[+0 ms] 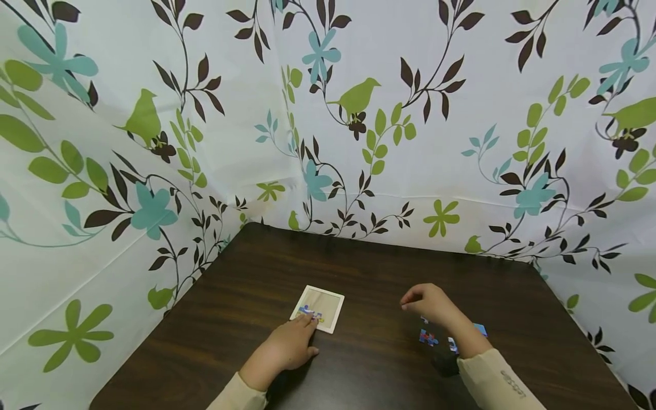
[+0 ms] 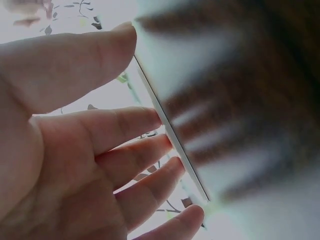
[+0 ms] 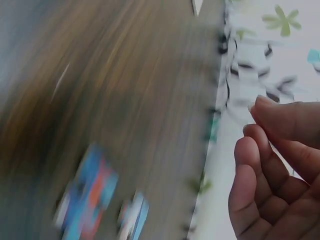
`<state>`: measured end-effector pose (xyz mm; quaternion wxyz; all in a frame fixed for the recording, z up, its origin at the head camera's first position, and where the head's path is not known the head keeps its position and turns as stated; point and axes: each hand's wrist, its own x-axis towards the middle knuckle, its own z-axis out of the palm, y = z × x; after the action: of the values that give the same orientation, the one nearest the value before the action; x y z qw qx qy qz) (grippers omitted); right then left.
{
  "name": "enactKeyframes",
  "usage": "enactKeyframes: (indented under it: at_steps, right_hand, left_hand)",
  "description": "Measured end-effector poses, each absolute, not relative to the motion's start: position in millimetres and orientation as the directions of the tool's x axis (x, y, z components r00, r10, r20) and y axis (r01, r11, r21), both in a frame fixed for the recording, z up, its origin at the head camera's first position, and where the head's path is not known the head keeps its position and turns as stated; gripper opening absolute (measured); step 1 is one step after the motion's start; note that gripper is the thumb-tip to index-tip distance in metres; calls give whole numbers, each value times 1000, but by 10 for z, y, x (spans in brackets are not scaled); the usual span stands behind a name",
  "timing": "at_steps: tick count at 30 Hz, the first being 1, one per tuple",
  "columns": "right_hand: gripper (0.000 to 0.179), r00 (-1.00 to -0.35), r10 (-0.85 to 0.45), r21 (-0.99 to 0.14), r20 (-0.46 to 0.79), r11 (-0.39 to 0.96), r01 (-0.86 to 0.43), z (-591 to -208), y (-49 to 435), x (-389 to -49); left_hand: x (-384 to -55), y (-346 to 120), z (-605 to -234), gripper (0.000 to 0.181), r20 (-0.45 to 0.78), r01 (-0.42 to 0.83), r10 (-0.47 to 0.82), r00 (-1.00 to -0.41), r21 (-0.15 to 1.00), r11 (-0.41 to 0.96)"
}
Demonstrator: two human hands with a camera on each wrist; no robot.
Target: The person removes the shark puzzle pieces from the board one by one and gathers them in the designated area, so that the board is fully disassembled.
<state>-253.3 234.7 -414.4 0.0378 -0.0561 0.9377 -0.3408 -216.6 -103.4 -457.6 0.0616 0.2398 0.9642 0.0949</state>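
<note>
A small square wooden puzzle tray (image 1: pixel 338 313) lies on the dark table, with joined puzzle pieces (image 1: pixel 306 310) along its near edge. My left hand (image 1: pixel 288 344) rests its fingertips on that near side, fingers nearly straight. In the left wrist view, the fingertips (image 2: pixel 161 118) meet the tray's thin edge (image 2: pixel 172 134). To the right, my right hand (image 1: pixel 431 304) hovers above the table, its fingers loosely curled. Thumb and forefinger come close together in the right wrist view, and no piece shows between them. Below this hand lie loose jigsaw pieces (image 1: pixel 428 337), blurred in the wrist view.
Another piece (image 1: pixel 452 345) and a blue piece (image 1: pixel 480 329) lie beside and partly behind the right forearm. A dark object (image 1: pixel 445 364) sits under the right sleeve; its kind is unclear. Patterned cloth (image 1: pixel 400 142) walls the table's back and left sides.
</note>
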Motion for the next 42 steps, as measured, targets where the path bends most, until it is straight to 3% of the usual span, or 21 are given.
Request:
enactKeyframes:
  at_steps: [10, 20, 29, 36, 42]
  right_hand:
    - [5, -965, -260, -605, 21, 765, -219, -4162, 1533, -2923]
    - [8, -934, -357, -571, -15, 770, -285, -4359, 868, -2947]
    - [18, -899, -435, -535, -36, 769, -351, -4538, 626, -2883]
    - [34, -888, -459, -539, -11, 751, -381, -4597, 546, -2852]
    - [29, -899, -436, -517, 32, 763, -388, -4628, 495, -2814]
  left_hand:
    - [-2149, -1047, -4562, 64, -62, 472, 491, -869, 194, 860]
    - [-2191, -1048, -4591, 61, -42, 497, 511, -858, 182, 849]
    - [-2248, -1083, -4606, 56, -50, 478, 509, -859, 278, 833]
    - [-2271, -1116, -4567, 47, -12, 501, 521, -854, 252, 828]
    - [-2248, -1118, -4548, 48, 4, 501, 511, -859, 205, 841]
